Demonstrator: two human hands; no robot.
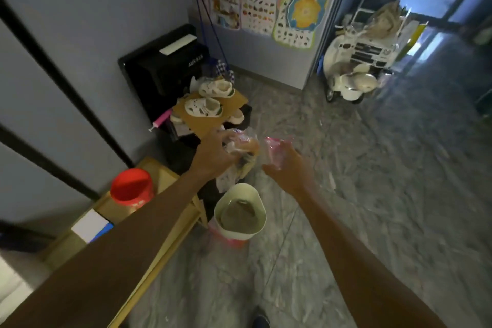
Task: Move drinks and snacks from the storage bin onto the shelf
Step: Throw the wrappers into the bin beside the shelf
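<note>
A person's two bare arms are reaching forward over a grey marbled floor. The left hand is closing its fingers around a clear-wrapped bun packet, which is hanging with its long axis roughly vertical, its lower end trailing down toward the floor. The right hand is gripping a pink-edged clear snack packet, whose long axis is pointing up and away from the camera. The two packets are sitting just beside each other in mid-air. Below them, a cream bin is standing on the floor beside a low wooden shelf holding a red-lidded jar.
</note>
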